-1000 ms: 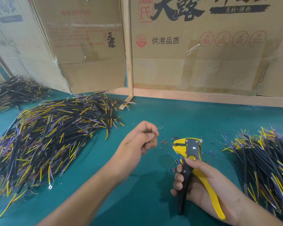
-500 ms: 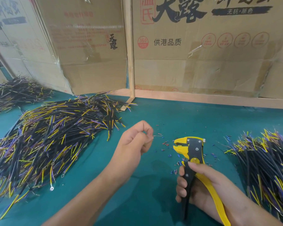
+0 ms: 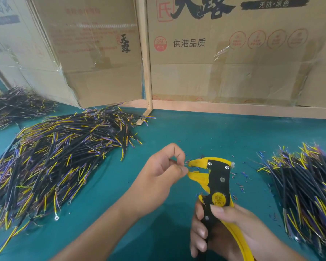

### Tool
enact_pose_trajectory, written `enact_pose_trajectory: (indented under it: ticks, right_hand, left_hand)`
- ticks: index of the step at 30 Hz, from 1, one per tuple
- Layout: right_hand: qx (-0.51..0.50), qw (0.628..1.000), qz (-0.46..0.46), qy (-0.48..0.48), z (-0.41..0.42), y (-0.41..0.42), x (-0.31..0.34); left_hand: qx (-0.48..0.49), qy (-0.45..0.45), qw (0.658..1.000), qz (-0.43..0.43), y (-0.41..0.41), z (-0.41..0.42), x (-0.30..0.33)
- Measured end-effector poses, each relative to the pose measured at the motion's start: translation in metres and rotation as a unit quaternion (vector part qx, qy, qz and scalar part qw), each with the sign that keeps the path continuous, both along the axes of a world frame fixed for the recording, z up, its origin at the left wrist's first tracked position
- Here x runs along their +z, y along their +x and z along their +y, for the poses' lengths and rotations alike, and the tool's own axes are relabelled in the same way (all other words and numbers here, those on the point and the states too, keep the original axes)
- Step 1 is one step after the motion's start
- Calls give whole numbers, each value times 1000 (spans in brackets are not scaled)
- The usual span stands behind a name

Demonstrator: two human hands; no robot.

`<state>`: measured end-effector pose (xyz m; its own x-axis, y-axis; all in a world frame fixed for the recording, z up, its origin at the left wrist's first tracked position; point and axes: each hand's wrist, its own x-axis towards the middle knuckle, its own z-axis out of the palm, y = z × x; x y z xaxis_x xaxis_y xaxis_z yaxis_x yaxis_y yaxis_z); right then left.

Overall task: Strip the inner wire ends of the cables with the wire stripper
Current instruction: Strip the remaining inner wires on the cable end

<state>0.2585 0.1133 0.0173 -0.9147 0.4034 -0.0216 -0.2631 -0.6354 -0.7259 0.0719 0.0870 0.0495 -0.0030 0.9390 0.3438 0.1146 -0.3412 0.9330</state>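
Left hand (image 3: 159,172) now at stripper (image 3: 213,178) nose.

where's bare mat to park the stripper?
Bare green mat lies behind the hands, between the big left wire pile and right wire pile; also near, under the left forearm. Around the yellow-black stripper: insulation scraps.

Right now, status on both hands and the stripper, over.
Left hand pinching a thin wire end at the wire stripper mouth. Right hand gripping its handles, jaws apart. Nothing in the way.
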Motion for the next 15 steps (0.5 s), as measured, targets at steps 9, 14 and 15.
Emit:
enact_pose_trajectory:
  ticks: [9, 14, 15]
  right_hand:
    - [6, 1000, 8, -3, -6, 1, -2]
    - [-17, 1000, -4, 3, -8, 3, -1]
    - [-25, 1000, -10, 5, -8, 3, -1]
  left_hand:
    - [-3, -16, 1000, 25, 1, -2, -3]
    - [3, -24, 998, 57, 1, -3, -5]
    - [6, -23, 998, 65, 1, -3, -6]
